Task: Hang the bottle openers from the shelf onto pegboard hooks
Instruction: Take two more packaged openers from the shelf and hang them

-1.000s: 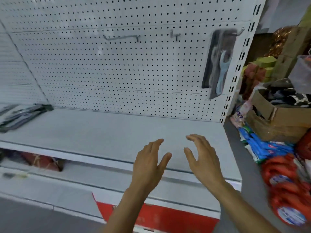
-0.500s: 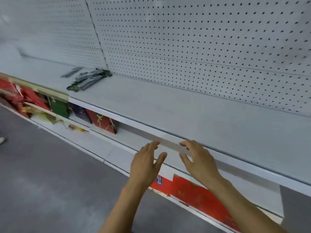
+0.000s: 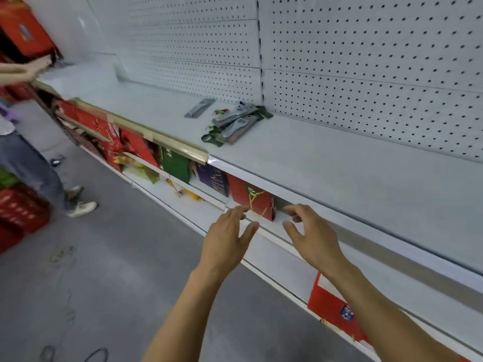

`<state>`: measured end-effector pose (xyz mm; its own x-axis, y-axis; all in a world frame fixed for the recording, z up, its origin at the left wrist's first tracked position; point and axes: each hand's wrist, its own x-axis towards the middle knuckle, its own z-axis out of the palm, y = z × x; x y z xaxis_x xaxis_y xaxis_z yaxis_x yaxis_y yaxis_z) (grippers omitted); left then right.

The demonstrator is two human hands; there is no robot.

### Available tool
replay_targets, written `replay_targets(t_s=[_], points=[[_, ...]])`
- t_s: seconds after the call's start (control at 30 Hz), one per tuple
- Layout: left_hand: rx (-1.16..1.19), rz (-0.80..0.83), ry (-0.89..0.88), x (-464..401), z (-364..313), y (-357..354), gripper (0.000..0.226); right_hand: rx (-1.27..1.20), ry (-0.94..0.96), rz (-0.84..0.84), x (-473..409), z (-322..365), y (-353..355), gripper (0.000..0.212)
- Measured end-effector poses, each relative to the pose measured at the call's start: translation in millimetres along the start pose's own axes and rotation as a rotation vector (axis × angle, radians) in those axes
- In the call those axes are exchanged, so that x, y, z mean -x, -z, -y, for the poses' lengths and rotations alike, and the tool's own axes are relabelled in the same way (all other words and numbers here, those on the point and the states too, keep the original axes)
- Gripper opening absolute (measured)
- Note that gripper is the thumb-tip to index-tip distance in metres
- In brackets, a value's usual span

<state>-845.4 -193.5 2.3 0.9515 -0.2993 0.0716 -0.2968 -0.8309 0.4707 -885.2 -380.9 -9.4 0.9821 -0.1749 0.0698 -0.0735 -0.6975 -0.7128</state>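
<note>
Both bare forearms extend forward from the lower edge of the view, side by side. The left hand [image 3: 226, 239] and right hand [image 3: 312, 236] are held near each other but apart, backs up, fingers loosely curved and spread, thumbs turned inward; neither holds anything.

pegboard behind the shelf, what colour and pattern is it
White, dotted with a regular grid of small dark holes; the pegboard shows in the head view.
</note>
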Motion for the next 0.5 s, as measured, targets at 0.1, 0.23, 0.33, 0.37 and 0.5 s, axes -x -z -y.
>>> replay_targets(t_s=[0.1, 0.23, 0.33, 0.37, 0.5], points=[[0.025, -0.002, 0.026, -30, 31, 15, 0.047, -0.02, -0.005, 0.008, -43, 21, -20, 0.022], [0.049, -0.014, 0.03, -75, 67, 29, 0.044, -0.037, -0.028, 0.014, -99, 39, -43, 0.021], [0.064, -0.019, 0.005, -116, 91, 40, 0.039, -0.07, -0.042, 0.008, -145, 49, -60, 0.023], [0.072, -0.021, 0.001, -134, 100, 44, 0.038, -0.073, -0.048, 0.005, -163, 52, -66, 0.023], [0.101, -0.03, 0.005, -209, 132, 58, 0.041, -0.078, -0.055, 0.009, -238, 64, -88, 0.024]])
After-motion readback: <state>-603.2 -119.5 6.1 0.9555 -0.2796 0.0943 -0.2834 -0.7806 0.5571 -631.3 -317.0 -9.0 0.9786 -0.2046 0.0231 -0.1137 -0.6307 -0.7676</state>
